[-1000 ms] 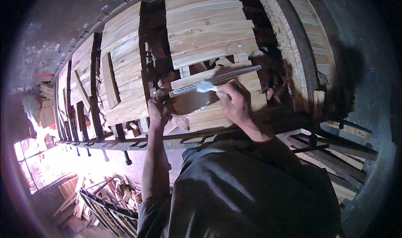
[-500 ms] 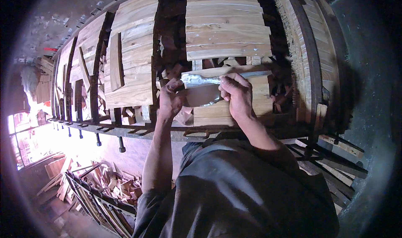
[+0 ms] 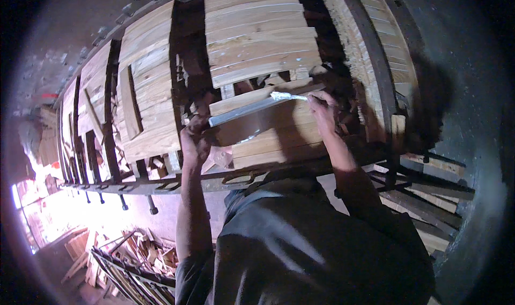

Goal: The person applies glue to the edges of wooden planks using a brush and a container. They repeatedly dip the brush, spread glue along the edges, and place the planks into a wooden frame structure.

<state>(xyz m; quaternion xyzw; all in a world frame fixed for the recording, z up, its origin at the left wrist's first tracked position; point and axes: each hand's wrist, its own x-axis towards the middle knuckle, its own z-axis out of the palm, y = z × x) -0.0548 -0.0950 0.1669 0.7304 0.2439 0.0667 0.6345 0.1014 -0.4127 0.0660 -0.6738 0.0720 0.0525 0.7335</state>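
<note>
My left hand (image 3: 195, 140) is closed round the left end of a wooden strip (image 3: 241, 113), tilted up off the panel with its long upper edge coated whitish and shiny. In my right hand (image 3: 324, 110) is a brush (image 3: 288, 96), its bristles thick with white glue and pointing left. The bristles are over the strip's coated edge, right of its middle; contact cannot be made out. Beneath lie the loose boards (image 3: 273, 154) of a wood panel, and another board panel (image 3: 257, 39) spreads out just beyond, with white glue lines in its seams.
More board panels (image 3: 153, 82) lie to the left between dark metal bars (image 3: 111, 112). A metal rail with bolts (image 3: 153, 204) runs along the near edge. Wood offcuts (image 3: 158, 257) are heaped at lower left. Stacked timber (image 3: 429, 208) stands at right, below an upright clamp bar (image 3: 370, 47).
My right hand has moved right with the brush, which has slid along the strip from near my left hand. My left hand has shifted slightly left and nearer. The whole view has shifted.
</note>
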